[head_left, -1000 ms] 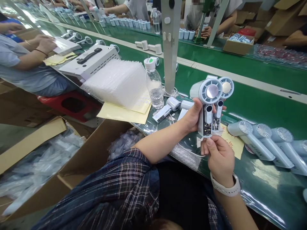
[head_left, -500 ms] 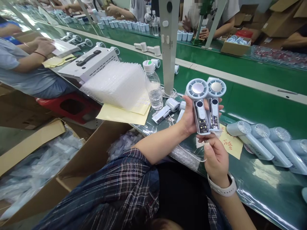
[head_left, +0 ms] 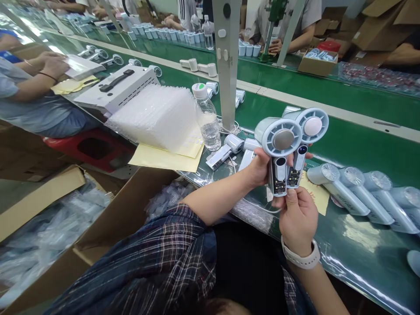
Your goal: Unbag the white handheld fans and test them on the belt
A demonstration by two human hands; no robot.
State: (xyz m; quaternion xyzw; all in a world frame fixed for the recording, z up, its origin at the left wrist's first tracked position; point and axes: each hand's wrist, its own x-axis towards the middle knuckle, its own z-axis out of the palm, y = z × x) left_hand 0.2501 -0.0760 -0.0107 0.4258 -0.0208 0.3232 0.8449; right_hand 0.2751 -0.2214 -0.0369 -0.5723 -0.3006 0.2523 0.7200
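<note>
My left hand (head_left: 260,169) is closed round two light blue handheld fans, held side by side and upright. The nearer fan (head_left: 278,138) and the farther fan (head_left: 308,124) have round grilles with shiny centres, and circuit boards show in their lower handles. A small light shows on the farther fan's dark round display. My right hand (head_left: 298,218) pinches the end of a white cable (head_left: 262,207) against the bottom of the farther fan; its plug is hidden by the fingers. On the table beyond my left forearm lies another fan (head_left: 220,156), with a further one partly behind my hand.
Light blue fans (head_left: 354,192) stand in a row at the right, by a yellow note (head_left: 320,197). To the left are a water bottle (head_left: 207,122), bubble-wrap sheets (head_left: 157,113) and a white case (head_left: 114,89). A metal post (head_left: 226,65) rises ahead. Co-workers sit around the line.
Both fans have tilted and come nearer, and my right hand has risen to the farther fan's base. A light has appeared on that fan's display. Another fan shows behind the post.
</note>
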